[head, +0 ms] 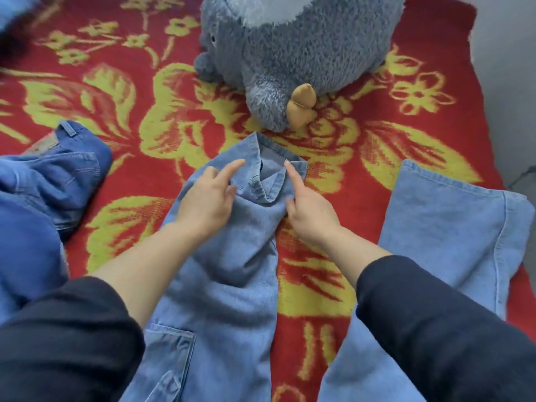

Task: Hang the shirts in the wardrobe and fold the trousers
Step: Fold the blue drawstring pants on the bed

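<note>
Light denim trousers (232, 291) lie spread on the bed's red floral blanket (316, 288). Their 2 legs splay apart, 1 running up the middle and the other (452, 227) off to the right. The middle leg's hem (272, 175) is rumpled and turned back on itself, which is likely why both hands sit there. The left hand (207, 198) rests flat on the cloth with its fingers (232, 168) spread and gripping nothing. The right hand (311, 213) touches the hem with a straight forefinger. Its other fingers are hidden, so whether they pinch denim I cannot tell. Flattening this hem before the legs are brought together seems to be the step in hand. Darker jeans (58, 175) lie bunched at the left, and a grey plush toy (290, 47) sits just beyond the hem.
</note>
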`<state>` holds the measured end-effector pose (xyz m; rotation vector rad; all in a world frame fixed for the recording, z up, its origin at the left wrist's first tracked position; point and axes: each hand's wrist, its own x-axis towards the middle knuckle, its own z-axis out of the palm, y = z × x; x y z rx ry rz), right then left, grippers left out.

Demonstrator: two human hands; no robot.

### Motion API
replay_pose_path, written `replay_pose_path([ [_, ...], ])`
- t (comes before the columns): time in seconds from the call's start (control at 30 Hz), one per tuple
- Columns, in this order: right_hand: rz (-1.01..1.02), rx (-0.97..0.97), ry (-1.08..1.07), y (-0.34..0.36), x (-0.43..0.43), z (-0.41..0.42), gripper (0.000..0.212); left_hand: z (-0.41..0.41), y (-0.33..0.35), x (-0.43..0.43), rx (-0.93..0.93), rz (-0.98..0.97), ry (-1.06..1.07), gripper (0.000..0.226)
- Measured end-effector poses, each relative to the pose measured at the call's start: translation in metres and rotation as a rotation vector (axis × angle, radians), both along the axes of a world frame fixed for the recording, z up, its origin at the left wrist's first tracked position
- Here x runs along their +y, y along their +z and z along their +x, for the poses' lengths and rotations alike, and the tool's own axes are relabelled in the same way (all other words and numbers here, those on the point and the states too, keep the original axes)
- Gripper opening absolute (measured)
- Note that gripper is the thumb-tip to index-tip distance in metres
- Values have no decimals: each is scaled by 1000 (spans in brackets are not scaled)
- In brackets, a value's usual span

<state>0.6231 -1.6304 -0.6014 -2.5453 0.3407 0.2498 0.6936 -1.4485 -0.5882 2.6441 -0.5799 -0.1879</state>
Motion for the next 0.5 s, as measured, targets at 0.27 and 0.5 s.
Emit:
replay_pose_path([
  [0.27,-96,147,-44,10,-10,36,14,38,6,-18,-95,233,-113,6],
  [0.5,316,-179,-270,20,-5,56,89,67,23,-28,132,-277,45,90],
])
